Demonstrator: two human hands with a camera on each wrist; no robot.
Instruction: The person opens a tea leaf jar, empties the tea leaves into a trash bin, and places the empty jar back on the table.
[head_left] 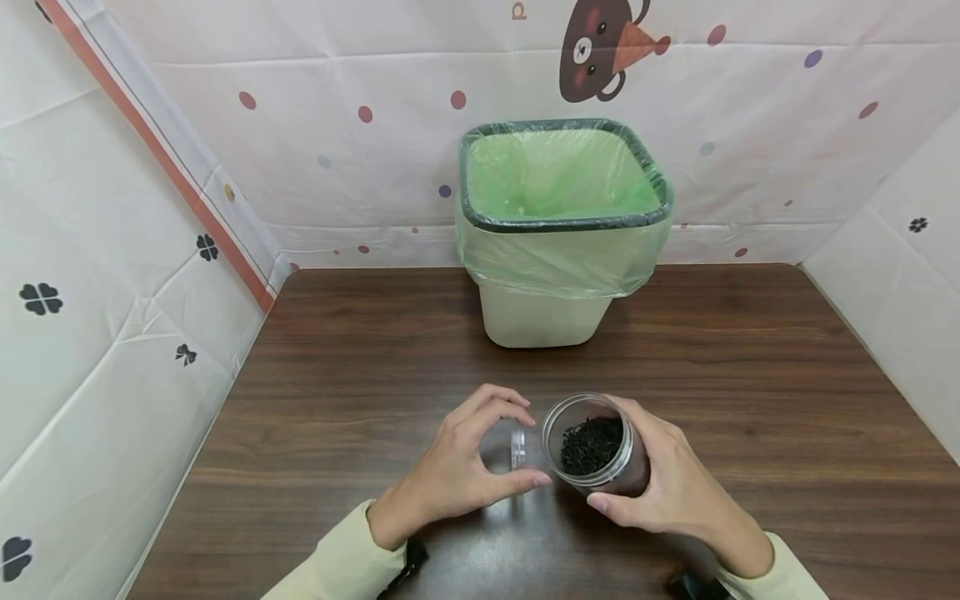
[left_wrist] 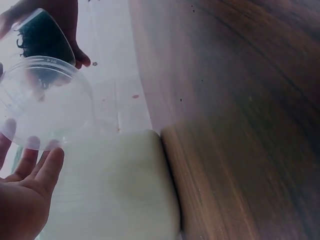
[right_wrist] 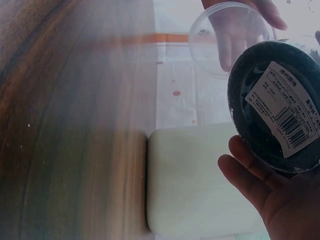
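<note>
Holding a clear jar (head_left: pixel 636 468) in the right grip (head_left: pixel 663 479), curled round its side, lifted off the bench (head_left: pixel 360 333) and tilted with the mouth to the left. Showing dark leaves (head_left: pixel 591 445) inside and, in the right wrist view, a barcode label (right_wrist: pixel 285 107) on the base. Pinching a clear lid (head_left: pixel 518 450) in the left grip (head_left: pixel 472 462), held on edge just beside the jar's mouth and apart from it in the head view. Judging from how things lie, done with opening the jar; not done, seemingly, with either the leaves, plainly there inside, or refitting the lid. Cannot tell whether any leaves have been taken out. Beyond, facing a pale bin (head_left: pixel 546 317) lined with a green bag (head_left: pixel 562 258), set toward the back of the bench. Behind that, bounded by a spotted cloth (head_left: pixel 405 167).
</note>
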